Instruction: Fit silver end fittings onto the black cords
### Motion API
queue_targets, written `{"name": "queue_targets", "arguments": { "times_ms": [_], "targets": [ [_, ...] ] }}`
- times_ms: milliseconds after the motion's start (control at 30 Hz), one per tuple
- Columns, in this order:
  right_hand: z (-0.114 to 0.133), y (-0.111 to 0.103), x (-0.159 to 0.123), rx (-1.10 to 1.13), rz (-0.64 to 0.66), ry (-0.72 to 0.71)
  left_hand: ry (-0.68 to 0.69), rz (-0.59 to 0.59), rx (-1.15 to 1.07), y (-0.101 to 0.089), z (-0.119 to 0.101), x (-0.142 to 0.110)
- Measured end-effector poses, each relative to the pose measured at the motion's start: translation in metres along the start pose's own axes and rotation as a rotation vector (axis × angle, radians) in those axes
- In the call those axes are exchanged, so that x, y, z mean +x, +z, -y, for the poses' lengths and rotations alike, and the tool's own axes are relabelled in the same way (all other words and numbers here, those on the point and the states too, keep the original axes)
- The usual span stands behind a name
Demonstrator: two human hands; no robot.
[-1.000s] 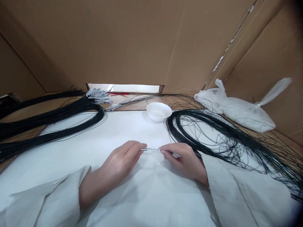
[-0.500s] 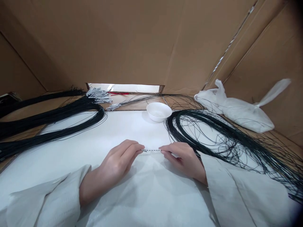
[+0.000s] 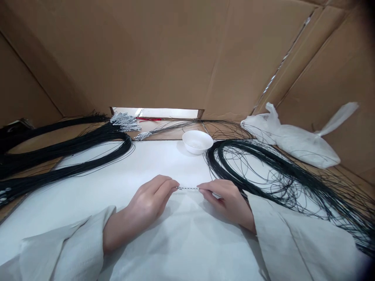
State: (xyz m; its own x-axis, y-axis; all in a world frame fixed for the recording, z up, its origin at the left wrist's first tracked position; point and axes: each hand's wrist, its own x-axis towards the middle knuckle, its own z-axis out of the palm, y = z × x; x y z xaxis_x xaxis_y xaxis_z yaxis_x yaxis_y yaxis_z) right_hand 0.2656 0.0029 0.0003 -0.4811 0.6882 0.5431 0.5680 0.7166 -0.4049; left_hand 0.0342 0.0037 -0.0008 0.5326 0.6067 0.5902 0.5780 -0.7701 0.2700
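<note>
Head-worn view, facing forward, down at hands (image 3: pixel 150 199)

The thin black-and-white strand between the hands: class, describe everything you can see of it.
The black-and-white strand is short and very thin, with dark and light marks alternating along it; its material is too fine to tell. Its visible stretch runs straight and roughly level, on the near side of the white bowl. The left hand pinches one side, the right hand the other, and they hide where it ends.
</note>
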Motion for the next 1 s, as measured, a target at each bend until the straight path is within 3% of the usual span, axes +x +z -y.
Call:
{"name": "queue_targets", "arguments": {
  "times_ms": [200,433,800,1000],
  "targets": [
    [0.003,0.002,0.000,-0.018,0.025,0.063,-0.026,-0.017,0.006,0.005,0.003,0.001],
    [0.003,0.003,0.001,-0.035,0.045,0.094,-0.128,0.116,-0.017,0.006,0.007,0.005],
    [0.000,0.005,0.002,0.031,0.131,0.203,-0.146,0.168,-0.010,0.005,0.007,0.011],
    [-0.001,0.006,0.000,0.040,0.183,0.214,-0.040,0.155,0.197,0.008,0.006,0.014]
  ]
}}
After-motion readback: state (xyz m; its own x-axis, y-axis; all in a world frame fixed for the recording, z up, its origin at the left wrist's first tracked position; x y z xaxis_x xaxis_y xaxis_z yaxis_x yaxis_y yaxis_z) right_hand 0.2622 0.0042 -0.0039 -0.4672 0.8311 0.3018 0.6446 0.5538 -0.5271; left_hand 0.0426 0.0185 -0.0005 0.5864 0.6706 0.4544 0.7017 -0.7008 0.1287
